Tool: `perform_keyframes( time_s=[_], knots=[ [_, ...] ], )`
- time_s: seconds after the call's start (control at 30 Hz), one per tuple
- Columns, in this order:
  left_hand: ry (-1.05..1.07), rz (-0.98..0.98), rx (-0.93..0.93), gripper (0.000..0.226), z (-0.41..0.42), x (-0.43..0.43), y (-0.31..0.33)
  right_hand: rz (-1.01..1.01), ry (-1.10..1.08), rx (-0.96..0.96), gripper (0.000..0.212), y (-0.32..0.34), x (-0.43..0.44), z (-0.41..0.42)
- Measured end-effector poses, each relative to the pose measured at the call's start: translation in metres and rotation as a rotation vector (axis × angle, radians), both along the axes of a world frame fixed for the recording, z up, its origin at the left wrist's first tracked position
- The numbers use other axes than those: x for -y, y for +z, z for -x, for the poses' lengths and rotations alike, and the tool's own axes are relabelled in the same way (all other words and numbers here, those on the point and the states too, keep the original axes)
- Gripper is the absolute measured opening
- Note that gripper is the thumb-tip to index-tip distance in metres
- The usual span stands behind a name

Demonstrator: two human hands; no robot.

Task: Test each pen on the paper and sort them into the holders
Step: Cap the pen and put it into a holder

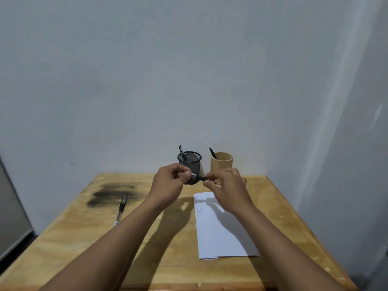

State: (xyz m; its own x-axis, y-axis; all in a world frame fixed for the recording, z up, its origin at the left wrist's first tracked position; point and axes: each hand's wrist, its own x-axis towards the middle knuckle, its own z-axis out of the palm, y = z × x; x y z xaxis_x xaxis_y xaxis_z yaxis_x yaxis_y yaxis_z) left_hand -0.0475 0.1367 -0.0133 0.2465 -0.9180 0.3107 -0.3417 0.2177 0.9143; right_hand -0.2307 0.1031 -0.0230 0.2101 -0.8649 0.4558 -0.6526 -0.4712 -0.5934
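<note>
**Both hands grip one pen above the wooden table**

The left hand [170, 181] and the right hand [227, 189] are raised together over the far middle of the wooden table [69, 238], each pinching one end of the same black pen [199, 177]. The left fingers are closed around the end with a pale band, and the right fingers are closed around the other end, where a thin light tip pokes out below the hand. The pen lies nearly level between them, tilted slightly down toward the right. Whether a cap is coming off or going on cannot be told.

Just behind the hands stand the two holders, near the wall. The black mesh holder [191, 162] is on the left, partly hidden by the left hand's fingers, and one dark pen [182, 153] leans in it against the left rim. The bamboo holder [221, 162] stands just beside it on the right, apart from it, with another dark pen [212, 153] leaning out at its left edge.

Below the right hand a folded white paper [218, 234] lies on the table, bearing a few faint scribbles near its far left corner. The hands' shadows fall across it.

Well to the left, a clear-barrelled pen [121, 208] with a black cap lies flat on the table, its capped end reaching the edge of a dark sooty stain [109, 193] on the wood.
</note>
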Motion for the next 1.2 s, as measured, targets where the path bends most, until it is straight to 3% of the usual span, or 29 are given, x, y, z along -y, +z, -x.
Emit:
perform_keyframes(
  time_s=[0.07, 0.23, 0.4, 0.53, 0.6, 0.77, 0.93, 1.2],
  knots=[
    [0.022, 0.016, -0.036, 0.011, 0.002, 0.003, 0.003, 0.011, 0.015, 0.010, 0.014, 0.007, 0.003, 0.000],
    [0.164, -0.005, -0.057, 0.019, 0.000, 0.024, -0.003, -0.071, 0.063, 0.261, 0.006, 0.026, 0.022, -0.008],
    [0.198, -0.106, 0.106, 0.078, -0.011, 0.074, -0.030, -0.022, -0.013, 0.331, 0.006, 0.049, 0.061, -0.026],
    [0.178, -0.158, 0.054, 0.108, -0.015, 0.107, -0.049, -0.015, 0.018, 0.368, 0.011, 0.060, 0.089, -0.045],
    [0.177, -0.140, 0.068, 0.107, -0.015, 0.120, -0.059, -0.008, 0.017, 0.348, 0.011, 0.062, 0.102, -0.054],
    [0.144, -0.035, 0.009, 0.069, -0.014, 0.134, -0.074, -0.077, -0.023, 0.171, 0.018, 0.052, 0.133, -0.071],
    [0.117, 0.005, -0.024, 0.068, -0.016, 0.135, -0.078, -0.149, -0.094, 0.063, 0.026, 0.038, 0.150, -0.083],
    [0.121, -0.023, -0.018, 0.069, -0.015, 0.131, -0.076, -0.065, -0.024, 0.044, 0.024, 0.035, 0.141, -0.077]
  ],
)
